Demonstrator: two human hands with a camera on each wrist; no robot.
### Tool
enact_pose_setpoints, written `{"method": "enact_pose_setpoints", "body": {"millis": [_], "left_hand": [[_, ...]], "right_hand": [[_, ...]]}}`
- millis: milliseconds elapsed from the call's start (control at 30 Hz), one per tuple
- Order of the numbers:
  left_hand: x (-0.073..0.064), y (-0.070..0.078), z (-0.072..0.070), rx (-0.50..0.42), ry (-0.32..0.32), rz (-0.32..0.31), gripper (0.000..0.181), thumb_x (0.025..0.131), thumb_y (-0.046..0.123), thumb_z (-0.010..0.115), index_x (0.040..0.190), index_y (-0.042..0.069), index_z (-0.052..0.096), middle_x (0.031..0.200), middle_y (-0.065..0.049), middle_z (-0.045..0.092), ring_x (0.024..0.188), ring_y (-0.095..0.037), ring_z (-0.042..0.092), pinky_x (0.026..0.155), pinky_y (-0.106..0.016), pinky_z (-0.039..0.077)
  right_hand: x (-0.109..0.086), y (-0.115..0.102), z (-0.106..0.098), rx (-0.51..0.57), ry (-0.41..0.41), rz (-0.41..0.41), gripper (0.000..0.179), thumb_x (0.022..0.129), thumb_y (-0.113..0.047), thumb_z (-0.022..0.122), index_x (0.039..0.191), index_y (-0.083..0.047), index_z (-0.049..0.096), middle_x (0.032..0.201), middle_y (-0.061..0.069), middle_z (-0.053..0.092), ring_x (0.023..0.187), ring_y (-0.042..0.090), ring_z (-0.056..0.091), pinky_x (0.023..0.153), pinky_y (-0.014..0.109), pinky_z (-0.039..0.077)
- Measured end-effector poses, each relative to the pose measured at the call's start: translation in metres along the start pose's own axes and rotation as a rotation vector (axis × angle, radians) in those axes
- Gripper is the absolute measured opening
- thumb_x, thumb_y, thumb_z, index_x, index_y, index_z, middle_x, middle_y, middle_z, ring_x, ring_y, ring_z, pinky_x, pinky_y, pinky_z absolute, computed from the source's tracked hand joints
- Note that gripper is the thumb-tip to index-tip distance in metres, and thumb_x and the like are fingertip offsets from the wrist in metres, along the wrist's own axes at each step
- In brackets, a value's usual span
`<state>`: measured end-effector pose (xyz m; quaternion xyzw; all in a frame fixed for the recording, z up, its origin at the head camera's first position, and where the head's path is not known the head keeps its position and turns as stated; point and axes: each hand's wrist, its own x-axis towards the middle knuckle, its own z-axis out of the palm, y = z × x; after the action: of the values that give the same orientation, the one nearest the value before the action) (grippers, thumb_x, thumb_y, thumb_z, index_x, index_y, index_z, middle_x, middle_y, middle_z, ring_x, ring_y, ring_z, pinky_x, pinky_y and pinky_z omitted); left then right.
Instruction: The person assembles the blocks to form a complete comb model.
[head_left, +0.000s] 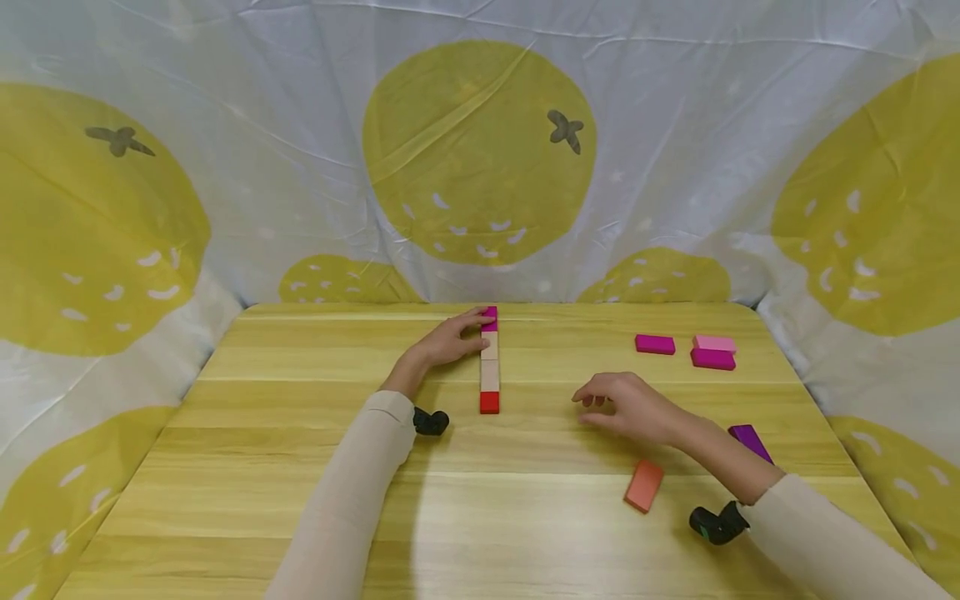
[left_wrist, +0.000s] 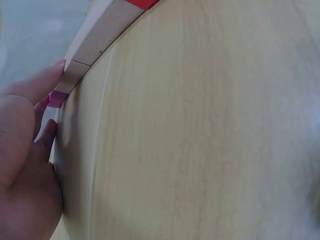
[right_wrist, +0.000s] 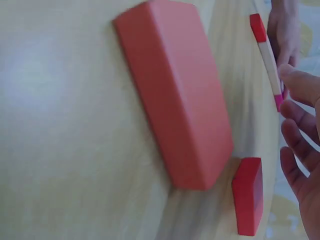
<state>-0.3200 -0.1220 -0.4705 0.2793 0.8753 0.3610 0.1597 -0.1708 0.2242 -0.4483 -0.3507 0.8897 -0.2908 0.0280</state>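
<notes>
A straight row of blocks runs away from me on the wooden table: a red block point(head_left: 490, 403) at the near end, two plain wooden blocks point(head_left: 490, 375), then a magenta block point(head_left: 490, 323) at the far end. My left hand point(head_left: 448, 339) lies along the row's left side, its thumb at the farther wooden block and its fingertips by the magenta block. Right of the row, my right hand point(head_left: 626, 407) hovers with loosely bent fingers and nothing in them. Closest to it lies an orange block point(head_left: 643, 486), large in the right wrist view.
At the back right lie a magenta block point(head_left: 655, 344) and a pink block point(head_left: 714, 342) touching another magenta block point(head_left: 712, 360). A purple block point(head_left: 750, 443) is partly hidden by the right forearm. A printed curtain point(head_left: 645, 167) hangs behind the table point(head_left: 225, 500).
</notes>
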Motion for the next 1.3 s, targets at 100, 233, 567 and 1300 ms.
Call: {"method": "enact_pose_setpoints", "body": {"millis": [100,233,567,1300], "left_hand": [[0.001,-0.001,0.000,0.008,0.001,-0.003,0.056,0.106,0.025,0.064,0.157,0.009,0.047,0.170,-0.007,0.023,0.155,-0.030,0.018,0.124,-0.047,0.019],[0.002,-0.001,0.000,0.022,-0.002,-0.007,0.056,0.106,0.026,0.063,0.157,0.009,0.047,0.170,-0.007,0.023,0.155,-0.031,0.019,0.123,-0.047,0.019],[0.005,0.000,-0.001,0.028,-0.008,0.006,0.056,0.106,0.027,0.063,0.157,0.010,0.047,0.170,-0.006,0.023,0.155,-0.030,0.019,0.123,-0.047,0.020],[0.001,0.001,0.000,0.015,-0.002,-0.007,0.056,0.106,0.026,0.063,0.157,0.010,0.046,0.170,-0.007,0.022,0.155,-0.031,0.018,0.124,-0.048,0.018]], "right_hand": [[-0.010,0.000,0.002,0.002,-0.017,-0.006,0.024,0.093,-0.018,0.081,0.114,-0.008,0.077,0.102,-0.006,0.071,0.088,0.010,0.063,0.077,0.032,0.056],[-0.025,0.001,0.005,-0.010,-0.042,-0.042,0.023,0.093,-0.023,0.081,0.113,-0.012,0.077,0.106,-0.008,0.071,0.095,0.009,0.065,0.081,0.034,0.056],[-0.062,-0.005,0.002,-0.085,-0.028,-0.090,0.026,0.092,-0.038,0.081,0.109,-0.018,0.078,0.109,-0.011,0.069,0.100,0.011,0.065,0.085,0.041,0.056],[-0.102,-0.008,0.014,-0.129,0.058,-0.123,0.042,0.081,-0.043,0.090,0.115,-0.023,0.075,0.123,-0.010,0.062,0.109,0.012,0.062,0.091,0.032,0.055]]}}
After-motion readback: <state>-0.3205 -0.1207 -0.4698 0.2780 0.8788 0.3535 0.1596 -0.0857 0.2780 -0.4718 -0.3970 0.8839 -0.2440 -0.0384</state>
